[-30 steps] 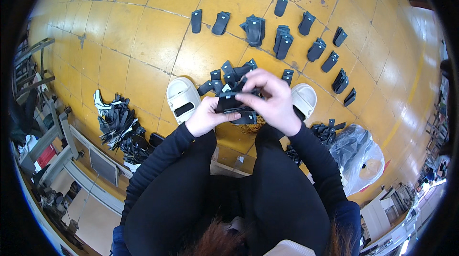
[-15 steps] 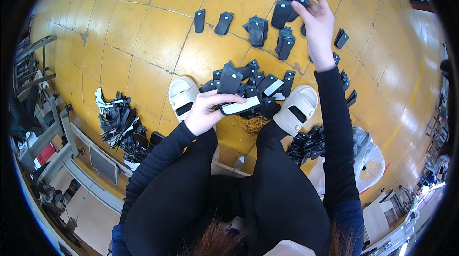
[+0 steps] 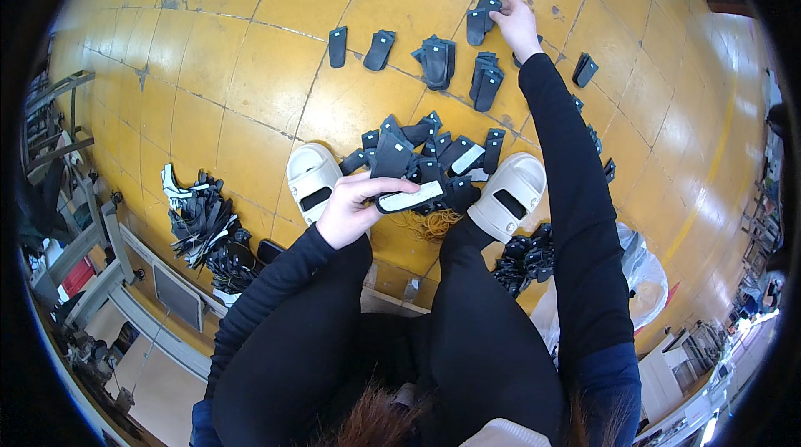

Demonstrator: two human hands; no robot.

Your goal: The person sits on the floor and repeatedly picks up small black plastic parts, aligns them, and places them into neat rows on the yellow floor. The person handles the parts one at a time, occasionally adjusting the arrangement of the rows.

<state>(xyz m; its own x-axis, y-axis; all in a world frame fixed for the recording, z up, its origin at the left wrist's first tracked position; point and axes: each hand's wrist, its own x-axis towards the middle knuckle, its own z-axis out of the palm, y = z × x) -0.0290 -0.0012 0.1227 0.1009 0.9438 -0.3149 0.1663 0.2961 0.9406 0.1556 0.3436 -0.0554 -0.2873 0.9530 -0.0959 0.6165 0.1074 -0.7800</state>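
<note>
My left hand (image 3: 355,209) is closed on a few flat black pieces, elongated with rounded ends. One held black piece (image 3: 390,155) points away with a small pale tag on it. Another held piece with a white face (image 3: 409,196) lies under my thumb. My right hand (image 3: 516,25) reaches far forward, its thumb and fingers pinching a tagged black piece (image 3: 490,5) at a small pile on the floor. That piece overlaps another black piece (image 3: 476,27). Below my left hand, between my feet, spreads a loose heap of similar pieces (image 3: 459,151).
Small stacks of black pieces (image 3: 437,63) form a row across the yellow tiled floor (image 3: 242,71). Cream clogs (image 3: 313,180) flank the heap, with orange string (image 3: 430,224) behind it. Black strips (image 3: 200,222) pile at left. A clear plastic bag (image 3: 647,272) sits at right.
My right hand has moved forward and down to the far pile with the black piece. My left hand has shifted slightly nearer, keeping its pieces.
</note>
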